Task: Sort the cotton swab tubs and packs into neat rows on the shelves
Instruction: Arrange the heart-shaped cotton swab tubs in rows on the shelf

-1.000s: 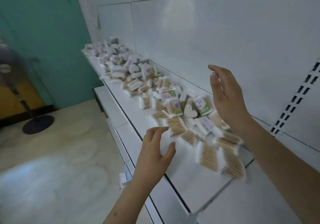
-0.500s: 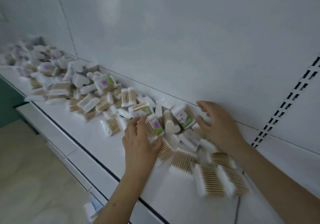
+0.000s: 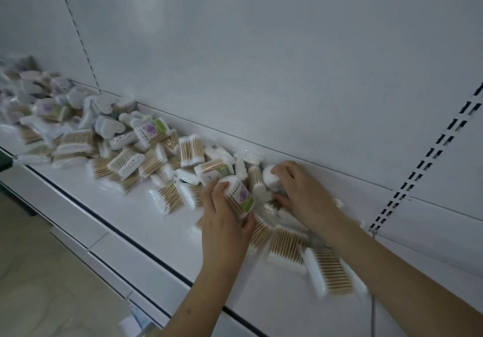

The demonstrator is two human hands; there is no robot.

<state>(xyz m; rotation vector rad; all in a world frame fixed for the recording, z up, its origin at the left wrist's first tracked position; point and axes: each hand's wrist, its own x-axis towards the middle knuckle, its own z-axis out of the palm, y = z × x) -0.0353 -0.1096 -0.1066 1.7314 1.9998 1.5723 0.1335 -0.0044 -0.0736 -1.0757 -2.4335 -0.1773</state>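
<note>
A long jumble of cotton swab tubs and packs [image 3: 125, 151] lies along the white shelf [image 3: 146, 221]. My left hand [image 3: 222, 224] grips a swab tub with a purple-and-green label [image 3: 241, 195], tilted above the pile. Just to the right, my right hand [image 3: 304, 193] curls its fingers round a white round-topped tub [image 3: 270, 177] near the back panel. Flat packs of wooden swabs [image 3: 287, 245] lie under and in front of both hands.
The white back panel [image 3: 261, 62] rises right behind the pile, with a slotted upright [image 3: 423, 164] at the right. Bare shelf surface lies in front of the pile. A lower shelf edge [image 3: 78, 235] and the floor [image 3: 34, 271] sit below left.
Both hands came down from above the shelf into the pile. The left took hold of the labelled tub and lifted it; the right closed on a white tub by the back panel.
</note>
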